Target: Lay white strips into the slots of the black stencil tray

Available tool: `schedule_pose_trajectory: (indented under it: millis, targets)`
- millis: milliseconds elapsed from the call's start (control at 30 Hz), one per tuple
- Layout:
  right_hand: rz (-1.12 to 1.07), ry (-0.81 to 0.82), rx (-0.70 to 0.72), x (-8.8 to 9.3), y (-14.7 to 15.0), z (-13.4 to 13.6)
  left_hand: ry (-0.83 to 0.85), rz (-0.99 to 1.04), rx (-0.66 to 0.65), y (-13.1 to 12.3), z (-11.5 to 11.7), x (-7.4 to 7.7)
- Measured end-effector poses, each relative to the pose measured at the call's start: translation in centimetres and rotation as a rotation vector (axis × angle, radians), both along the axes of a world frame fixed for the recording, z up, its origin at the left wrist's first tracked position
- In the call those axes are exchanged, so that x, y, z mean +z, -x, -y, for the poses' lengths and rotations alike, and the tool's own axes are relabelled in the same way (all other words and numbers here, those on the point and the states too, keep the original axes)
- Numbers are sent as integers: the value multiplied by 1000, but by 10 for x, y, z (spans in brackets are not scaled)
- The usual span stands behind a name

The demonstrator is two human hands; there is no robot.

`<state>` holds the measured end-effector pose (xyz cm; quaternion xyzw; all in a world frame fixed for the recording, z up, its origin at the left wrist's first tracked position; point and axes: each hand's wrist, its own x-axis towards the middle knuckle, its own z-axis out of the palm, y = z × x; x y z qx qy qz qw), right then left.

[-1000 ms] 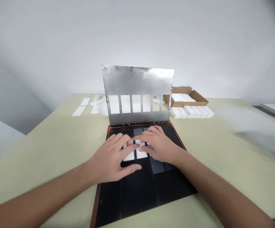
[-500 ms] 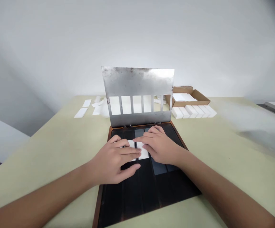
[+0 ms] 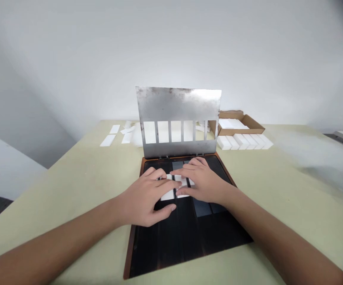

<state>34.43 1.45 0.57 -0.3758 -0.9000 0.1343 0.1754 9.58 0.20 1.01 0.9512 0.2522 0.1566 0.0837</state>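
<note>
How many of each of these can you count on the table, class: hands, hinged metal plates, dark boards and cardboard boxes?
Hands: 2 (left hand, right hand)
Hinged metal plates: 1 (metal plate)
Dark boards: 1 (dark board)
Cardboard boxes: 1 (cardboard box)
Total: 5

The upright slotted steel plate (image 3: pixel 178 114) blocks straight reaches past the black tray (image 3: pixel 189 241).
</note>
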Motion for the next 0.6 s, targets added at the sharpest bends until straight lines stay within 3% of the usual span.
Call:
schedule_pose_trajectory:
  millis: [100, 233, 367, 600]
  targets:
    - [16, -7, -8, 1, 0, 0, -26, 22, 21, 1, 1, -3]
    - [38, -1, -8, 3, 1, 2, -99, 50, -103, 2, 2, -5]
    - [30, 7, -12, 3, 2, 3, -153, 83, -130, 2, 2, -5]
    - [23, -4, -29, 1, 3, 4, -63, -3, -96, -1, 4, 0]
